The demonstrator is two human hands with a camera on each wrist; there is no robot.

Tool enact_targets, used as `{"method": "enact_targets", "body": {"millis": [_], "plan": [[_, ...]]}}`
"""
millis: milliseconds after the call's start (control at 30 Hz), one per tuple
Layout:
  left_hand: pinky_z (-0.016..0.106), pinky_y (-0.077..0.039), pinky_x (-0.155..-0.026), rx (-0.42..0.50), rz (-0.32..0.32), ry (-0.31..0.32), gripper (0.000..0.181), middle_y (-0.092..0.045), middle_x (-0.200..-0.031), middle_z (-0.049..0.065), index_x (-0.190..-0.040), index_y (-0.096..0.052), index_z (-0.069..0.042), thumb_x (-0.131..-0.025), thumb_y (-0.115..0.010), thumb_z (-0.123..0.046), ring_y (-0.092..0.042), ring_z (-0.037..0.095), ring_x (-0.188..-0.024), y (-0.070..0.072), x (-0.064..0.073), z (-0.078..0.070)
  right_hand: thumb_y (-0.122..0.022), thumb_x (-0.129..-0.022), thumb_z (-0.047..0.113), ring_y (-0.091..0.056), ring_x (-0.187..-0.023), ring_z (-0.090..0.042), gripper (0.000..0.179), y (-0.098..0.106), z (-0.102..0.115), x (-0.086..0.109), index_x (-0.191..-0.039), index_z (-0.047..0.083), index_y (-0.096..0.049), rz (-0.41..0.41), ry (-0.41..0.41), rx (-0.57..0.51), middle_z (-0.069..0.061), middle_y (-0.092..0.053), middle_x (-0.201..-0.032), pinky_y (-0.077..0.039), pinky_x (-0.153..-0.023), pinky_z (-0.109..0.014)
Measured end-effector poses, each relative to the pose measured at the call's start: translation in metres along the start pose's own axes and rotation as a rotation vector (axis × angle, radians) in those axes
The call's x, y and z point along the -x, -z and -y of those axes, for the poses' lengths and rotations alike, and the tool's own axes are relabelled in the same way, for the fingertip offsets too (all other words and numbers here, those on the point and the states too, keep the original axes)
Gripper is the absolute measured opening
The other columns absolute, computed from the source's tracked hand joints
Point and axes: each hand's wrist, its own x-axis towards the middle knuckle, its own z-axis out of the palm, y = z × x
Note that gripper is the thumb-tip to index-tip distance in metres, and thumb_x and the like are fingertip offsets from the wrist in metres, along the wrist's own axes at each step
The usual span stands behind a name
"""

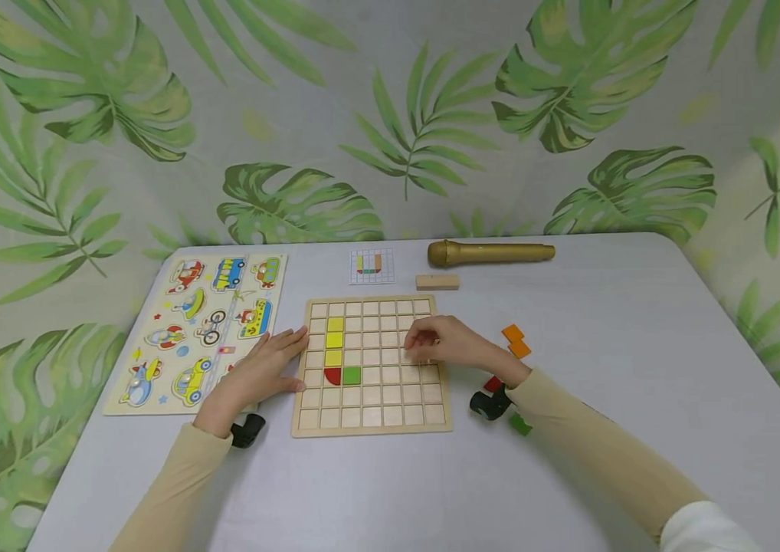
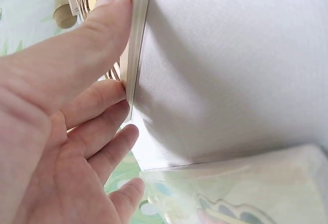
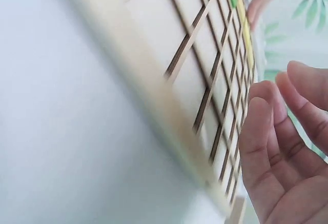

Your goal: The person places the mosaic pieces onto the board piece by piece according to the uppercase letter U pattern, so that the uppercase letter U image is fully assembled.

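Note:
A square wooden grid board point(image 1: 371, 433) lies in the middle of the table. Three yellow tiles point(image 1: 333, 340) stand in a column in its cells, with a red rounded tile point(image 1: 332, 376) below them and a green tile point(image 1: 352, 376) beside the red one. My left hand point(image 1: 259, 377) rests at the board's left edge, thumb and fingertips touching the rim point(image 2: 134, 39). Over the board's right side hovers my right hand point(image 1: 447, 341), fingers loosely bent. In the right wrist view, nothing shows between the fingers of the right hand point(image 3: 287, 152).
Orange tiles point(image 1: 516, 341), a red tile point(image 1: 493, 384) and a green tile point(image 1: 519, 424) lie right of the board. Behind it are a pattern card point(image 1: 372, 266), a wooden block point(image 1: 437, 282) and a gold microphone point(image 1: 493, 253). A vehicle puzzle point(image 1: 172, 314) lies left.

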Motion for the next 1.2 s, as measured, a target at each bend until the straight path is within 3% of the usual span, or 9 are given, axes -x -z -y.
{"method": "enact_targets", "body": {"millis": [200,500,800,967,1200], "plan": [[0.058,-0.011,-0.112,-0.01,0.007,0.0,0.081,-0.029,-0.152,0.019,-0.144,-0.036,0.005,-0.081,-0.075,-0.028,-0.023,0.041,-0.138,0.001,0.0,-0.001,-0.064,-0.09,0.006,-0.056,-0.064,-0.021,0.009,0.021,-0.019,0.034,-0.096,-0.001,-0.065,-0.034,-0.019,-0.073,-0.004,-0.063,-0.083,-0.05,-0.052,-0.029],[0.056,-0.009,-0.114,0.01,0.012,0.008,0.081,-0.027,-0.153,0.018,-0.145,-0.035,0.005,-0.082,-0.075,-0.028,-0.022,0.04,-0.139,0.0,0.0,0.0,-0.064,-0.092,0.009,-0.059,-0.072,-0.028,0.014,0.048,-0.045,0.083,-0.101,-0.002,-0.065,-0.107,-0.139,-0.101,-0.013,-0.064,-0.089,-0.054,-0.064,-0.031],[0.058,-0.01,-0.113,0.002,0.007,-0.003,0.08,-0.028,-0.152,0.019,-0.144,-0.036,0.005,-0.082,-0.074,-0.028,-0.023,0.041,-0.139,0.001,0.0,0.0,-0.063,-0.093,0.012,-0.058,-0.072,-0.028,0.019,0.057,-0.057,0.121,-0.104,-0.004,-0.063,-0.15,-0.212,-0.158,-0.015,-0.062,-0.091,-0.054,-0.062,-0.029],[0.058,-0.01,-0.113,0.014,0.002,-0.005,0.08,-0.028,-0.152,0.019,-0.144,-0.036,0.006,-0.082,-0.074,-0.027,-0.023,0.042,-0.138,0.001,0.001,0.0,-0.062,-0.094,0.013,-0.057,-0.073,-0.027,0.019,0.056,-0.063,0.131,-0.105,-0.002,-0.063,-0.132,-0.188,-0.167,-0.015,-0.062,-0.091,-0.053,-0.062,-0.028],[0.056,-0.009,-0.114,0.025,0.002,0.002,0.081,-0.027,-0.153,0.018,-0.145,-0.035,0.005,-0.082,-0.075,-0.027,-0.022,0.04,-0.139,0.0,0.002,0.0,-0.063,-0.092,0.004,-0.059,-0.083,-0.019,0.013,0.05,-0.068,0.14,-0.104,0.001,-0.064,-0.025,-0.092,-0.164,-0.013,-0.064,-0.098,-0.053,-0.069,-0.025]]}}
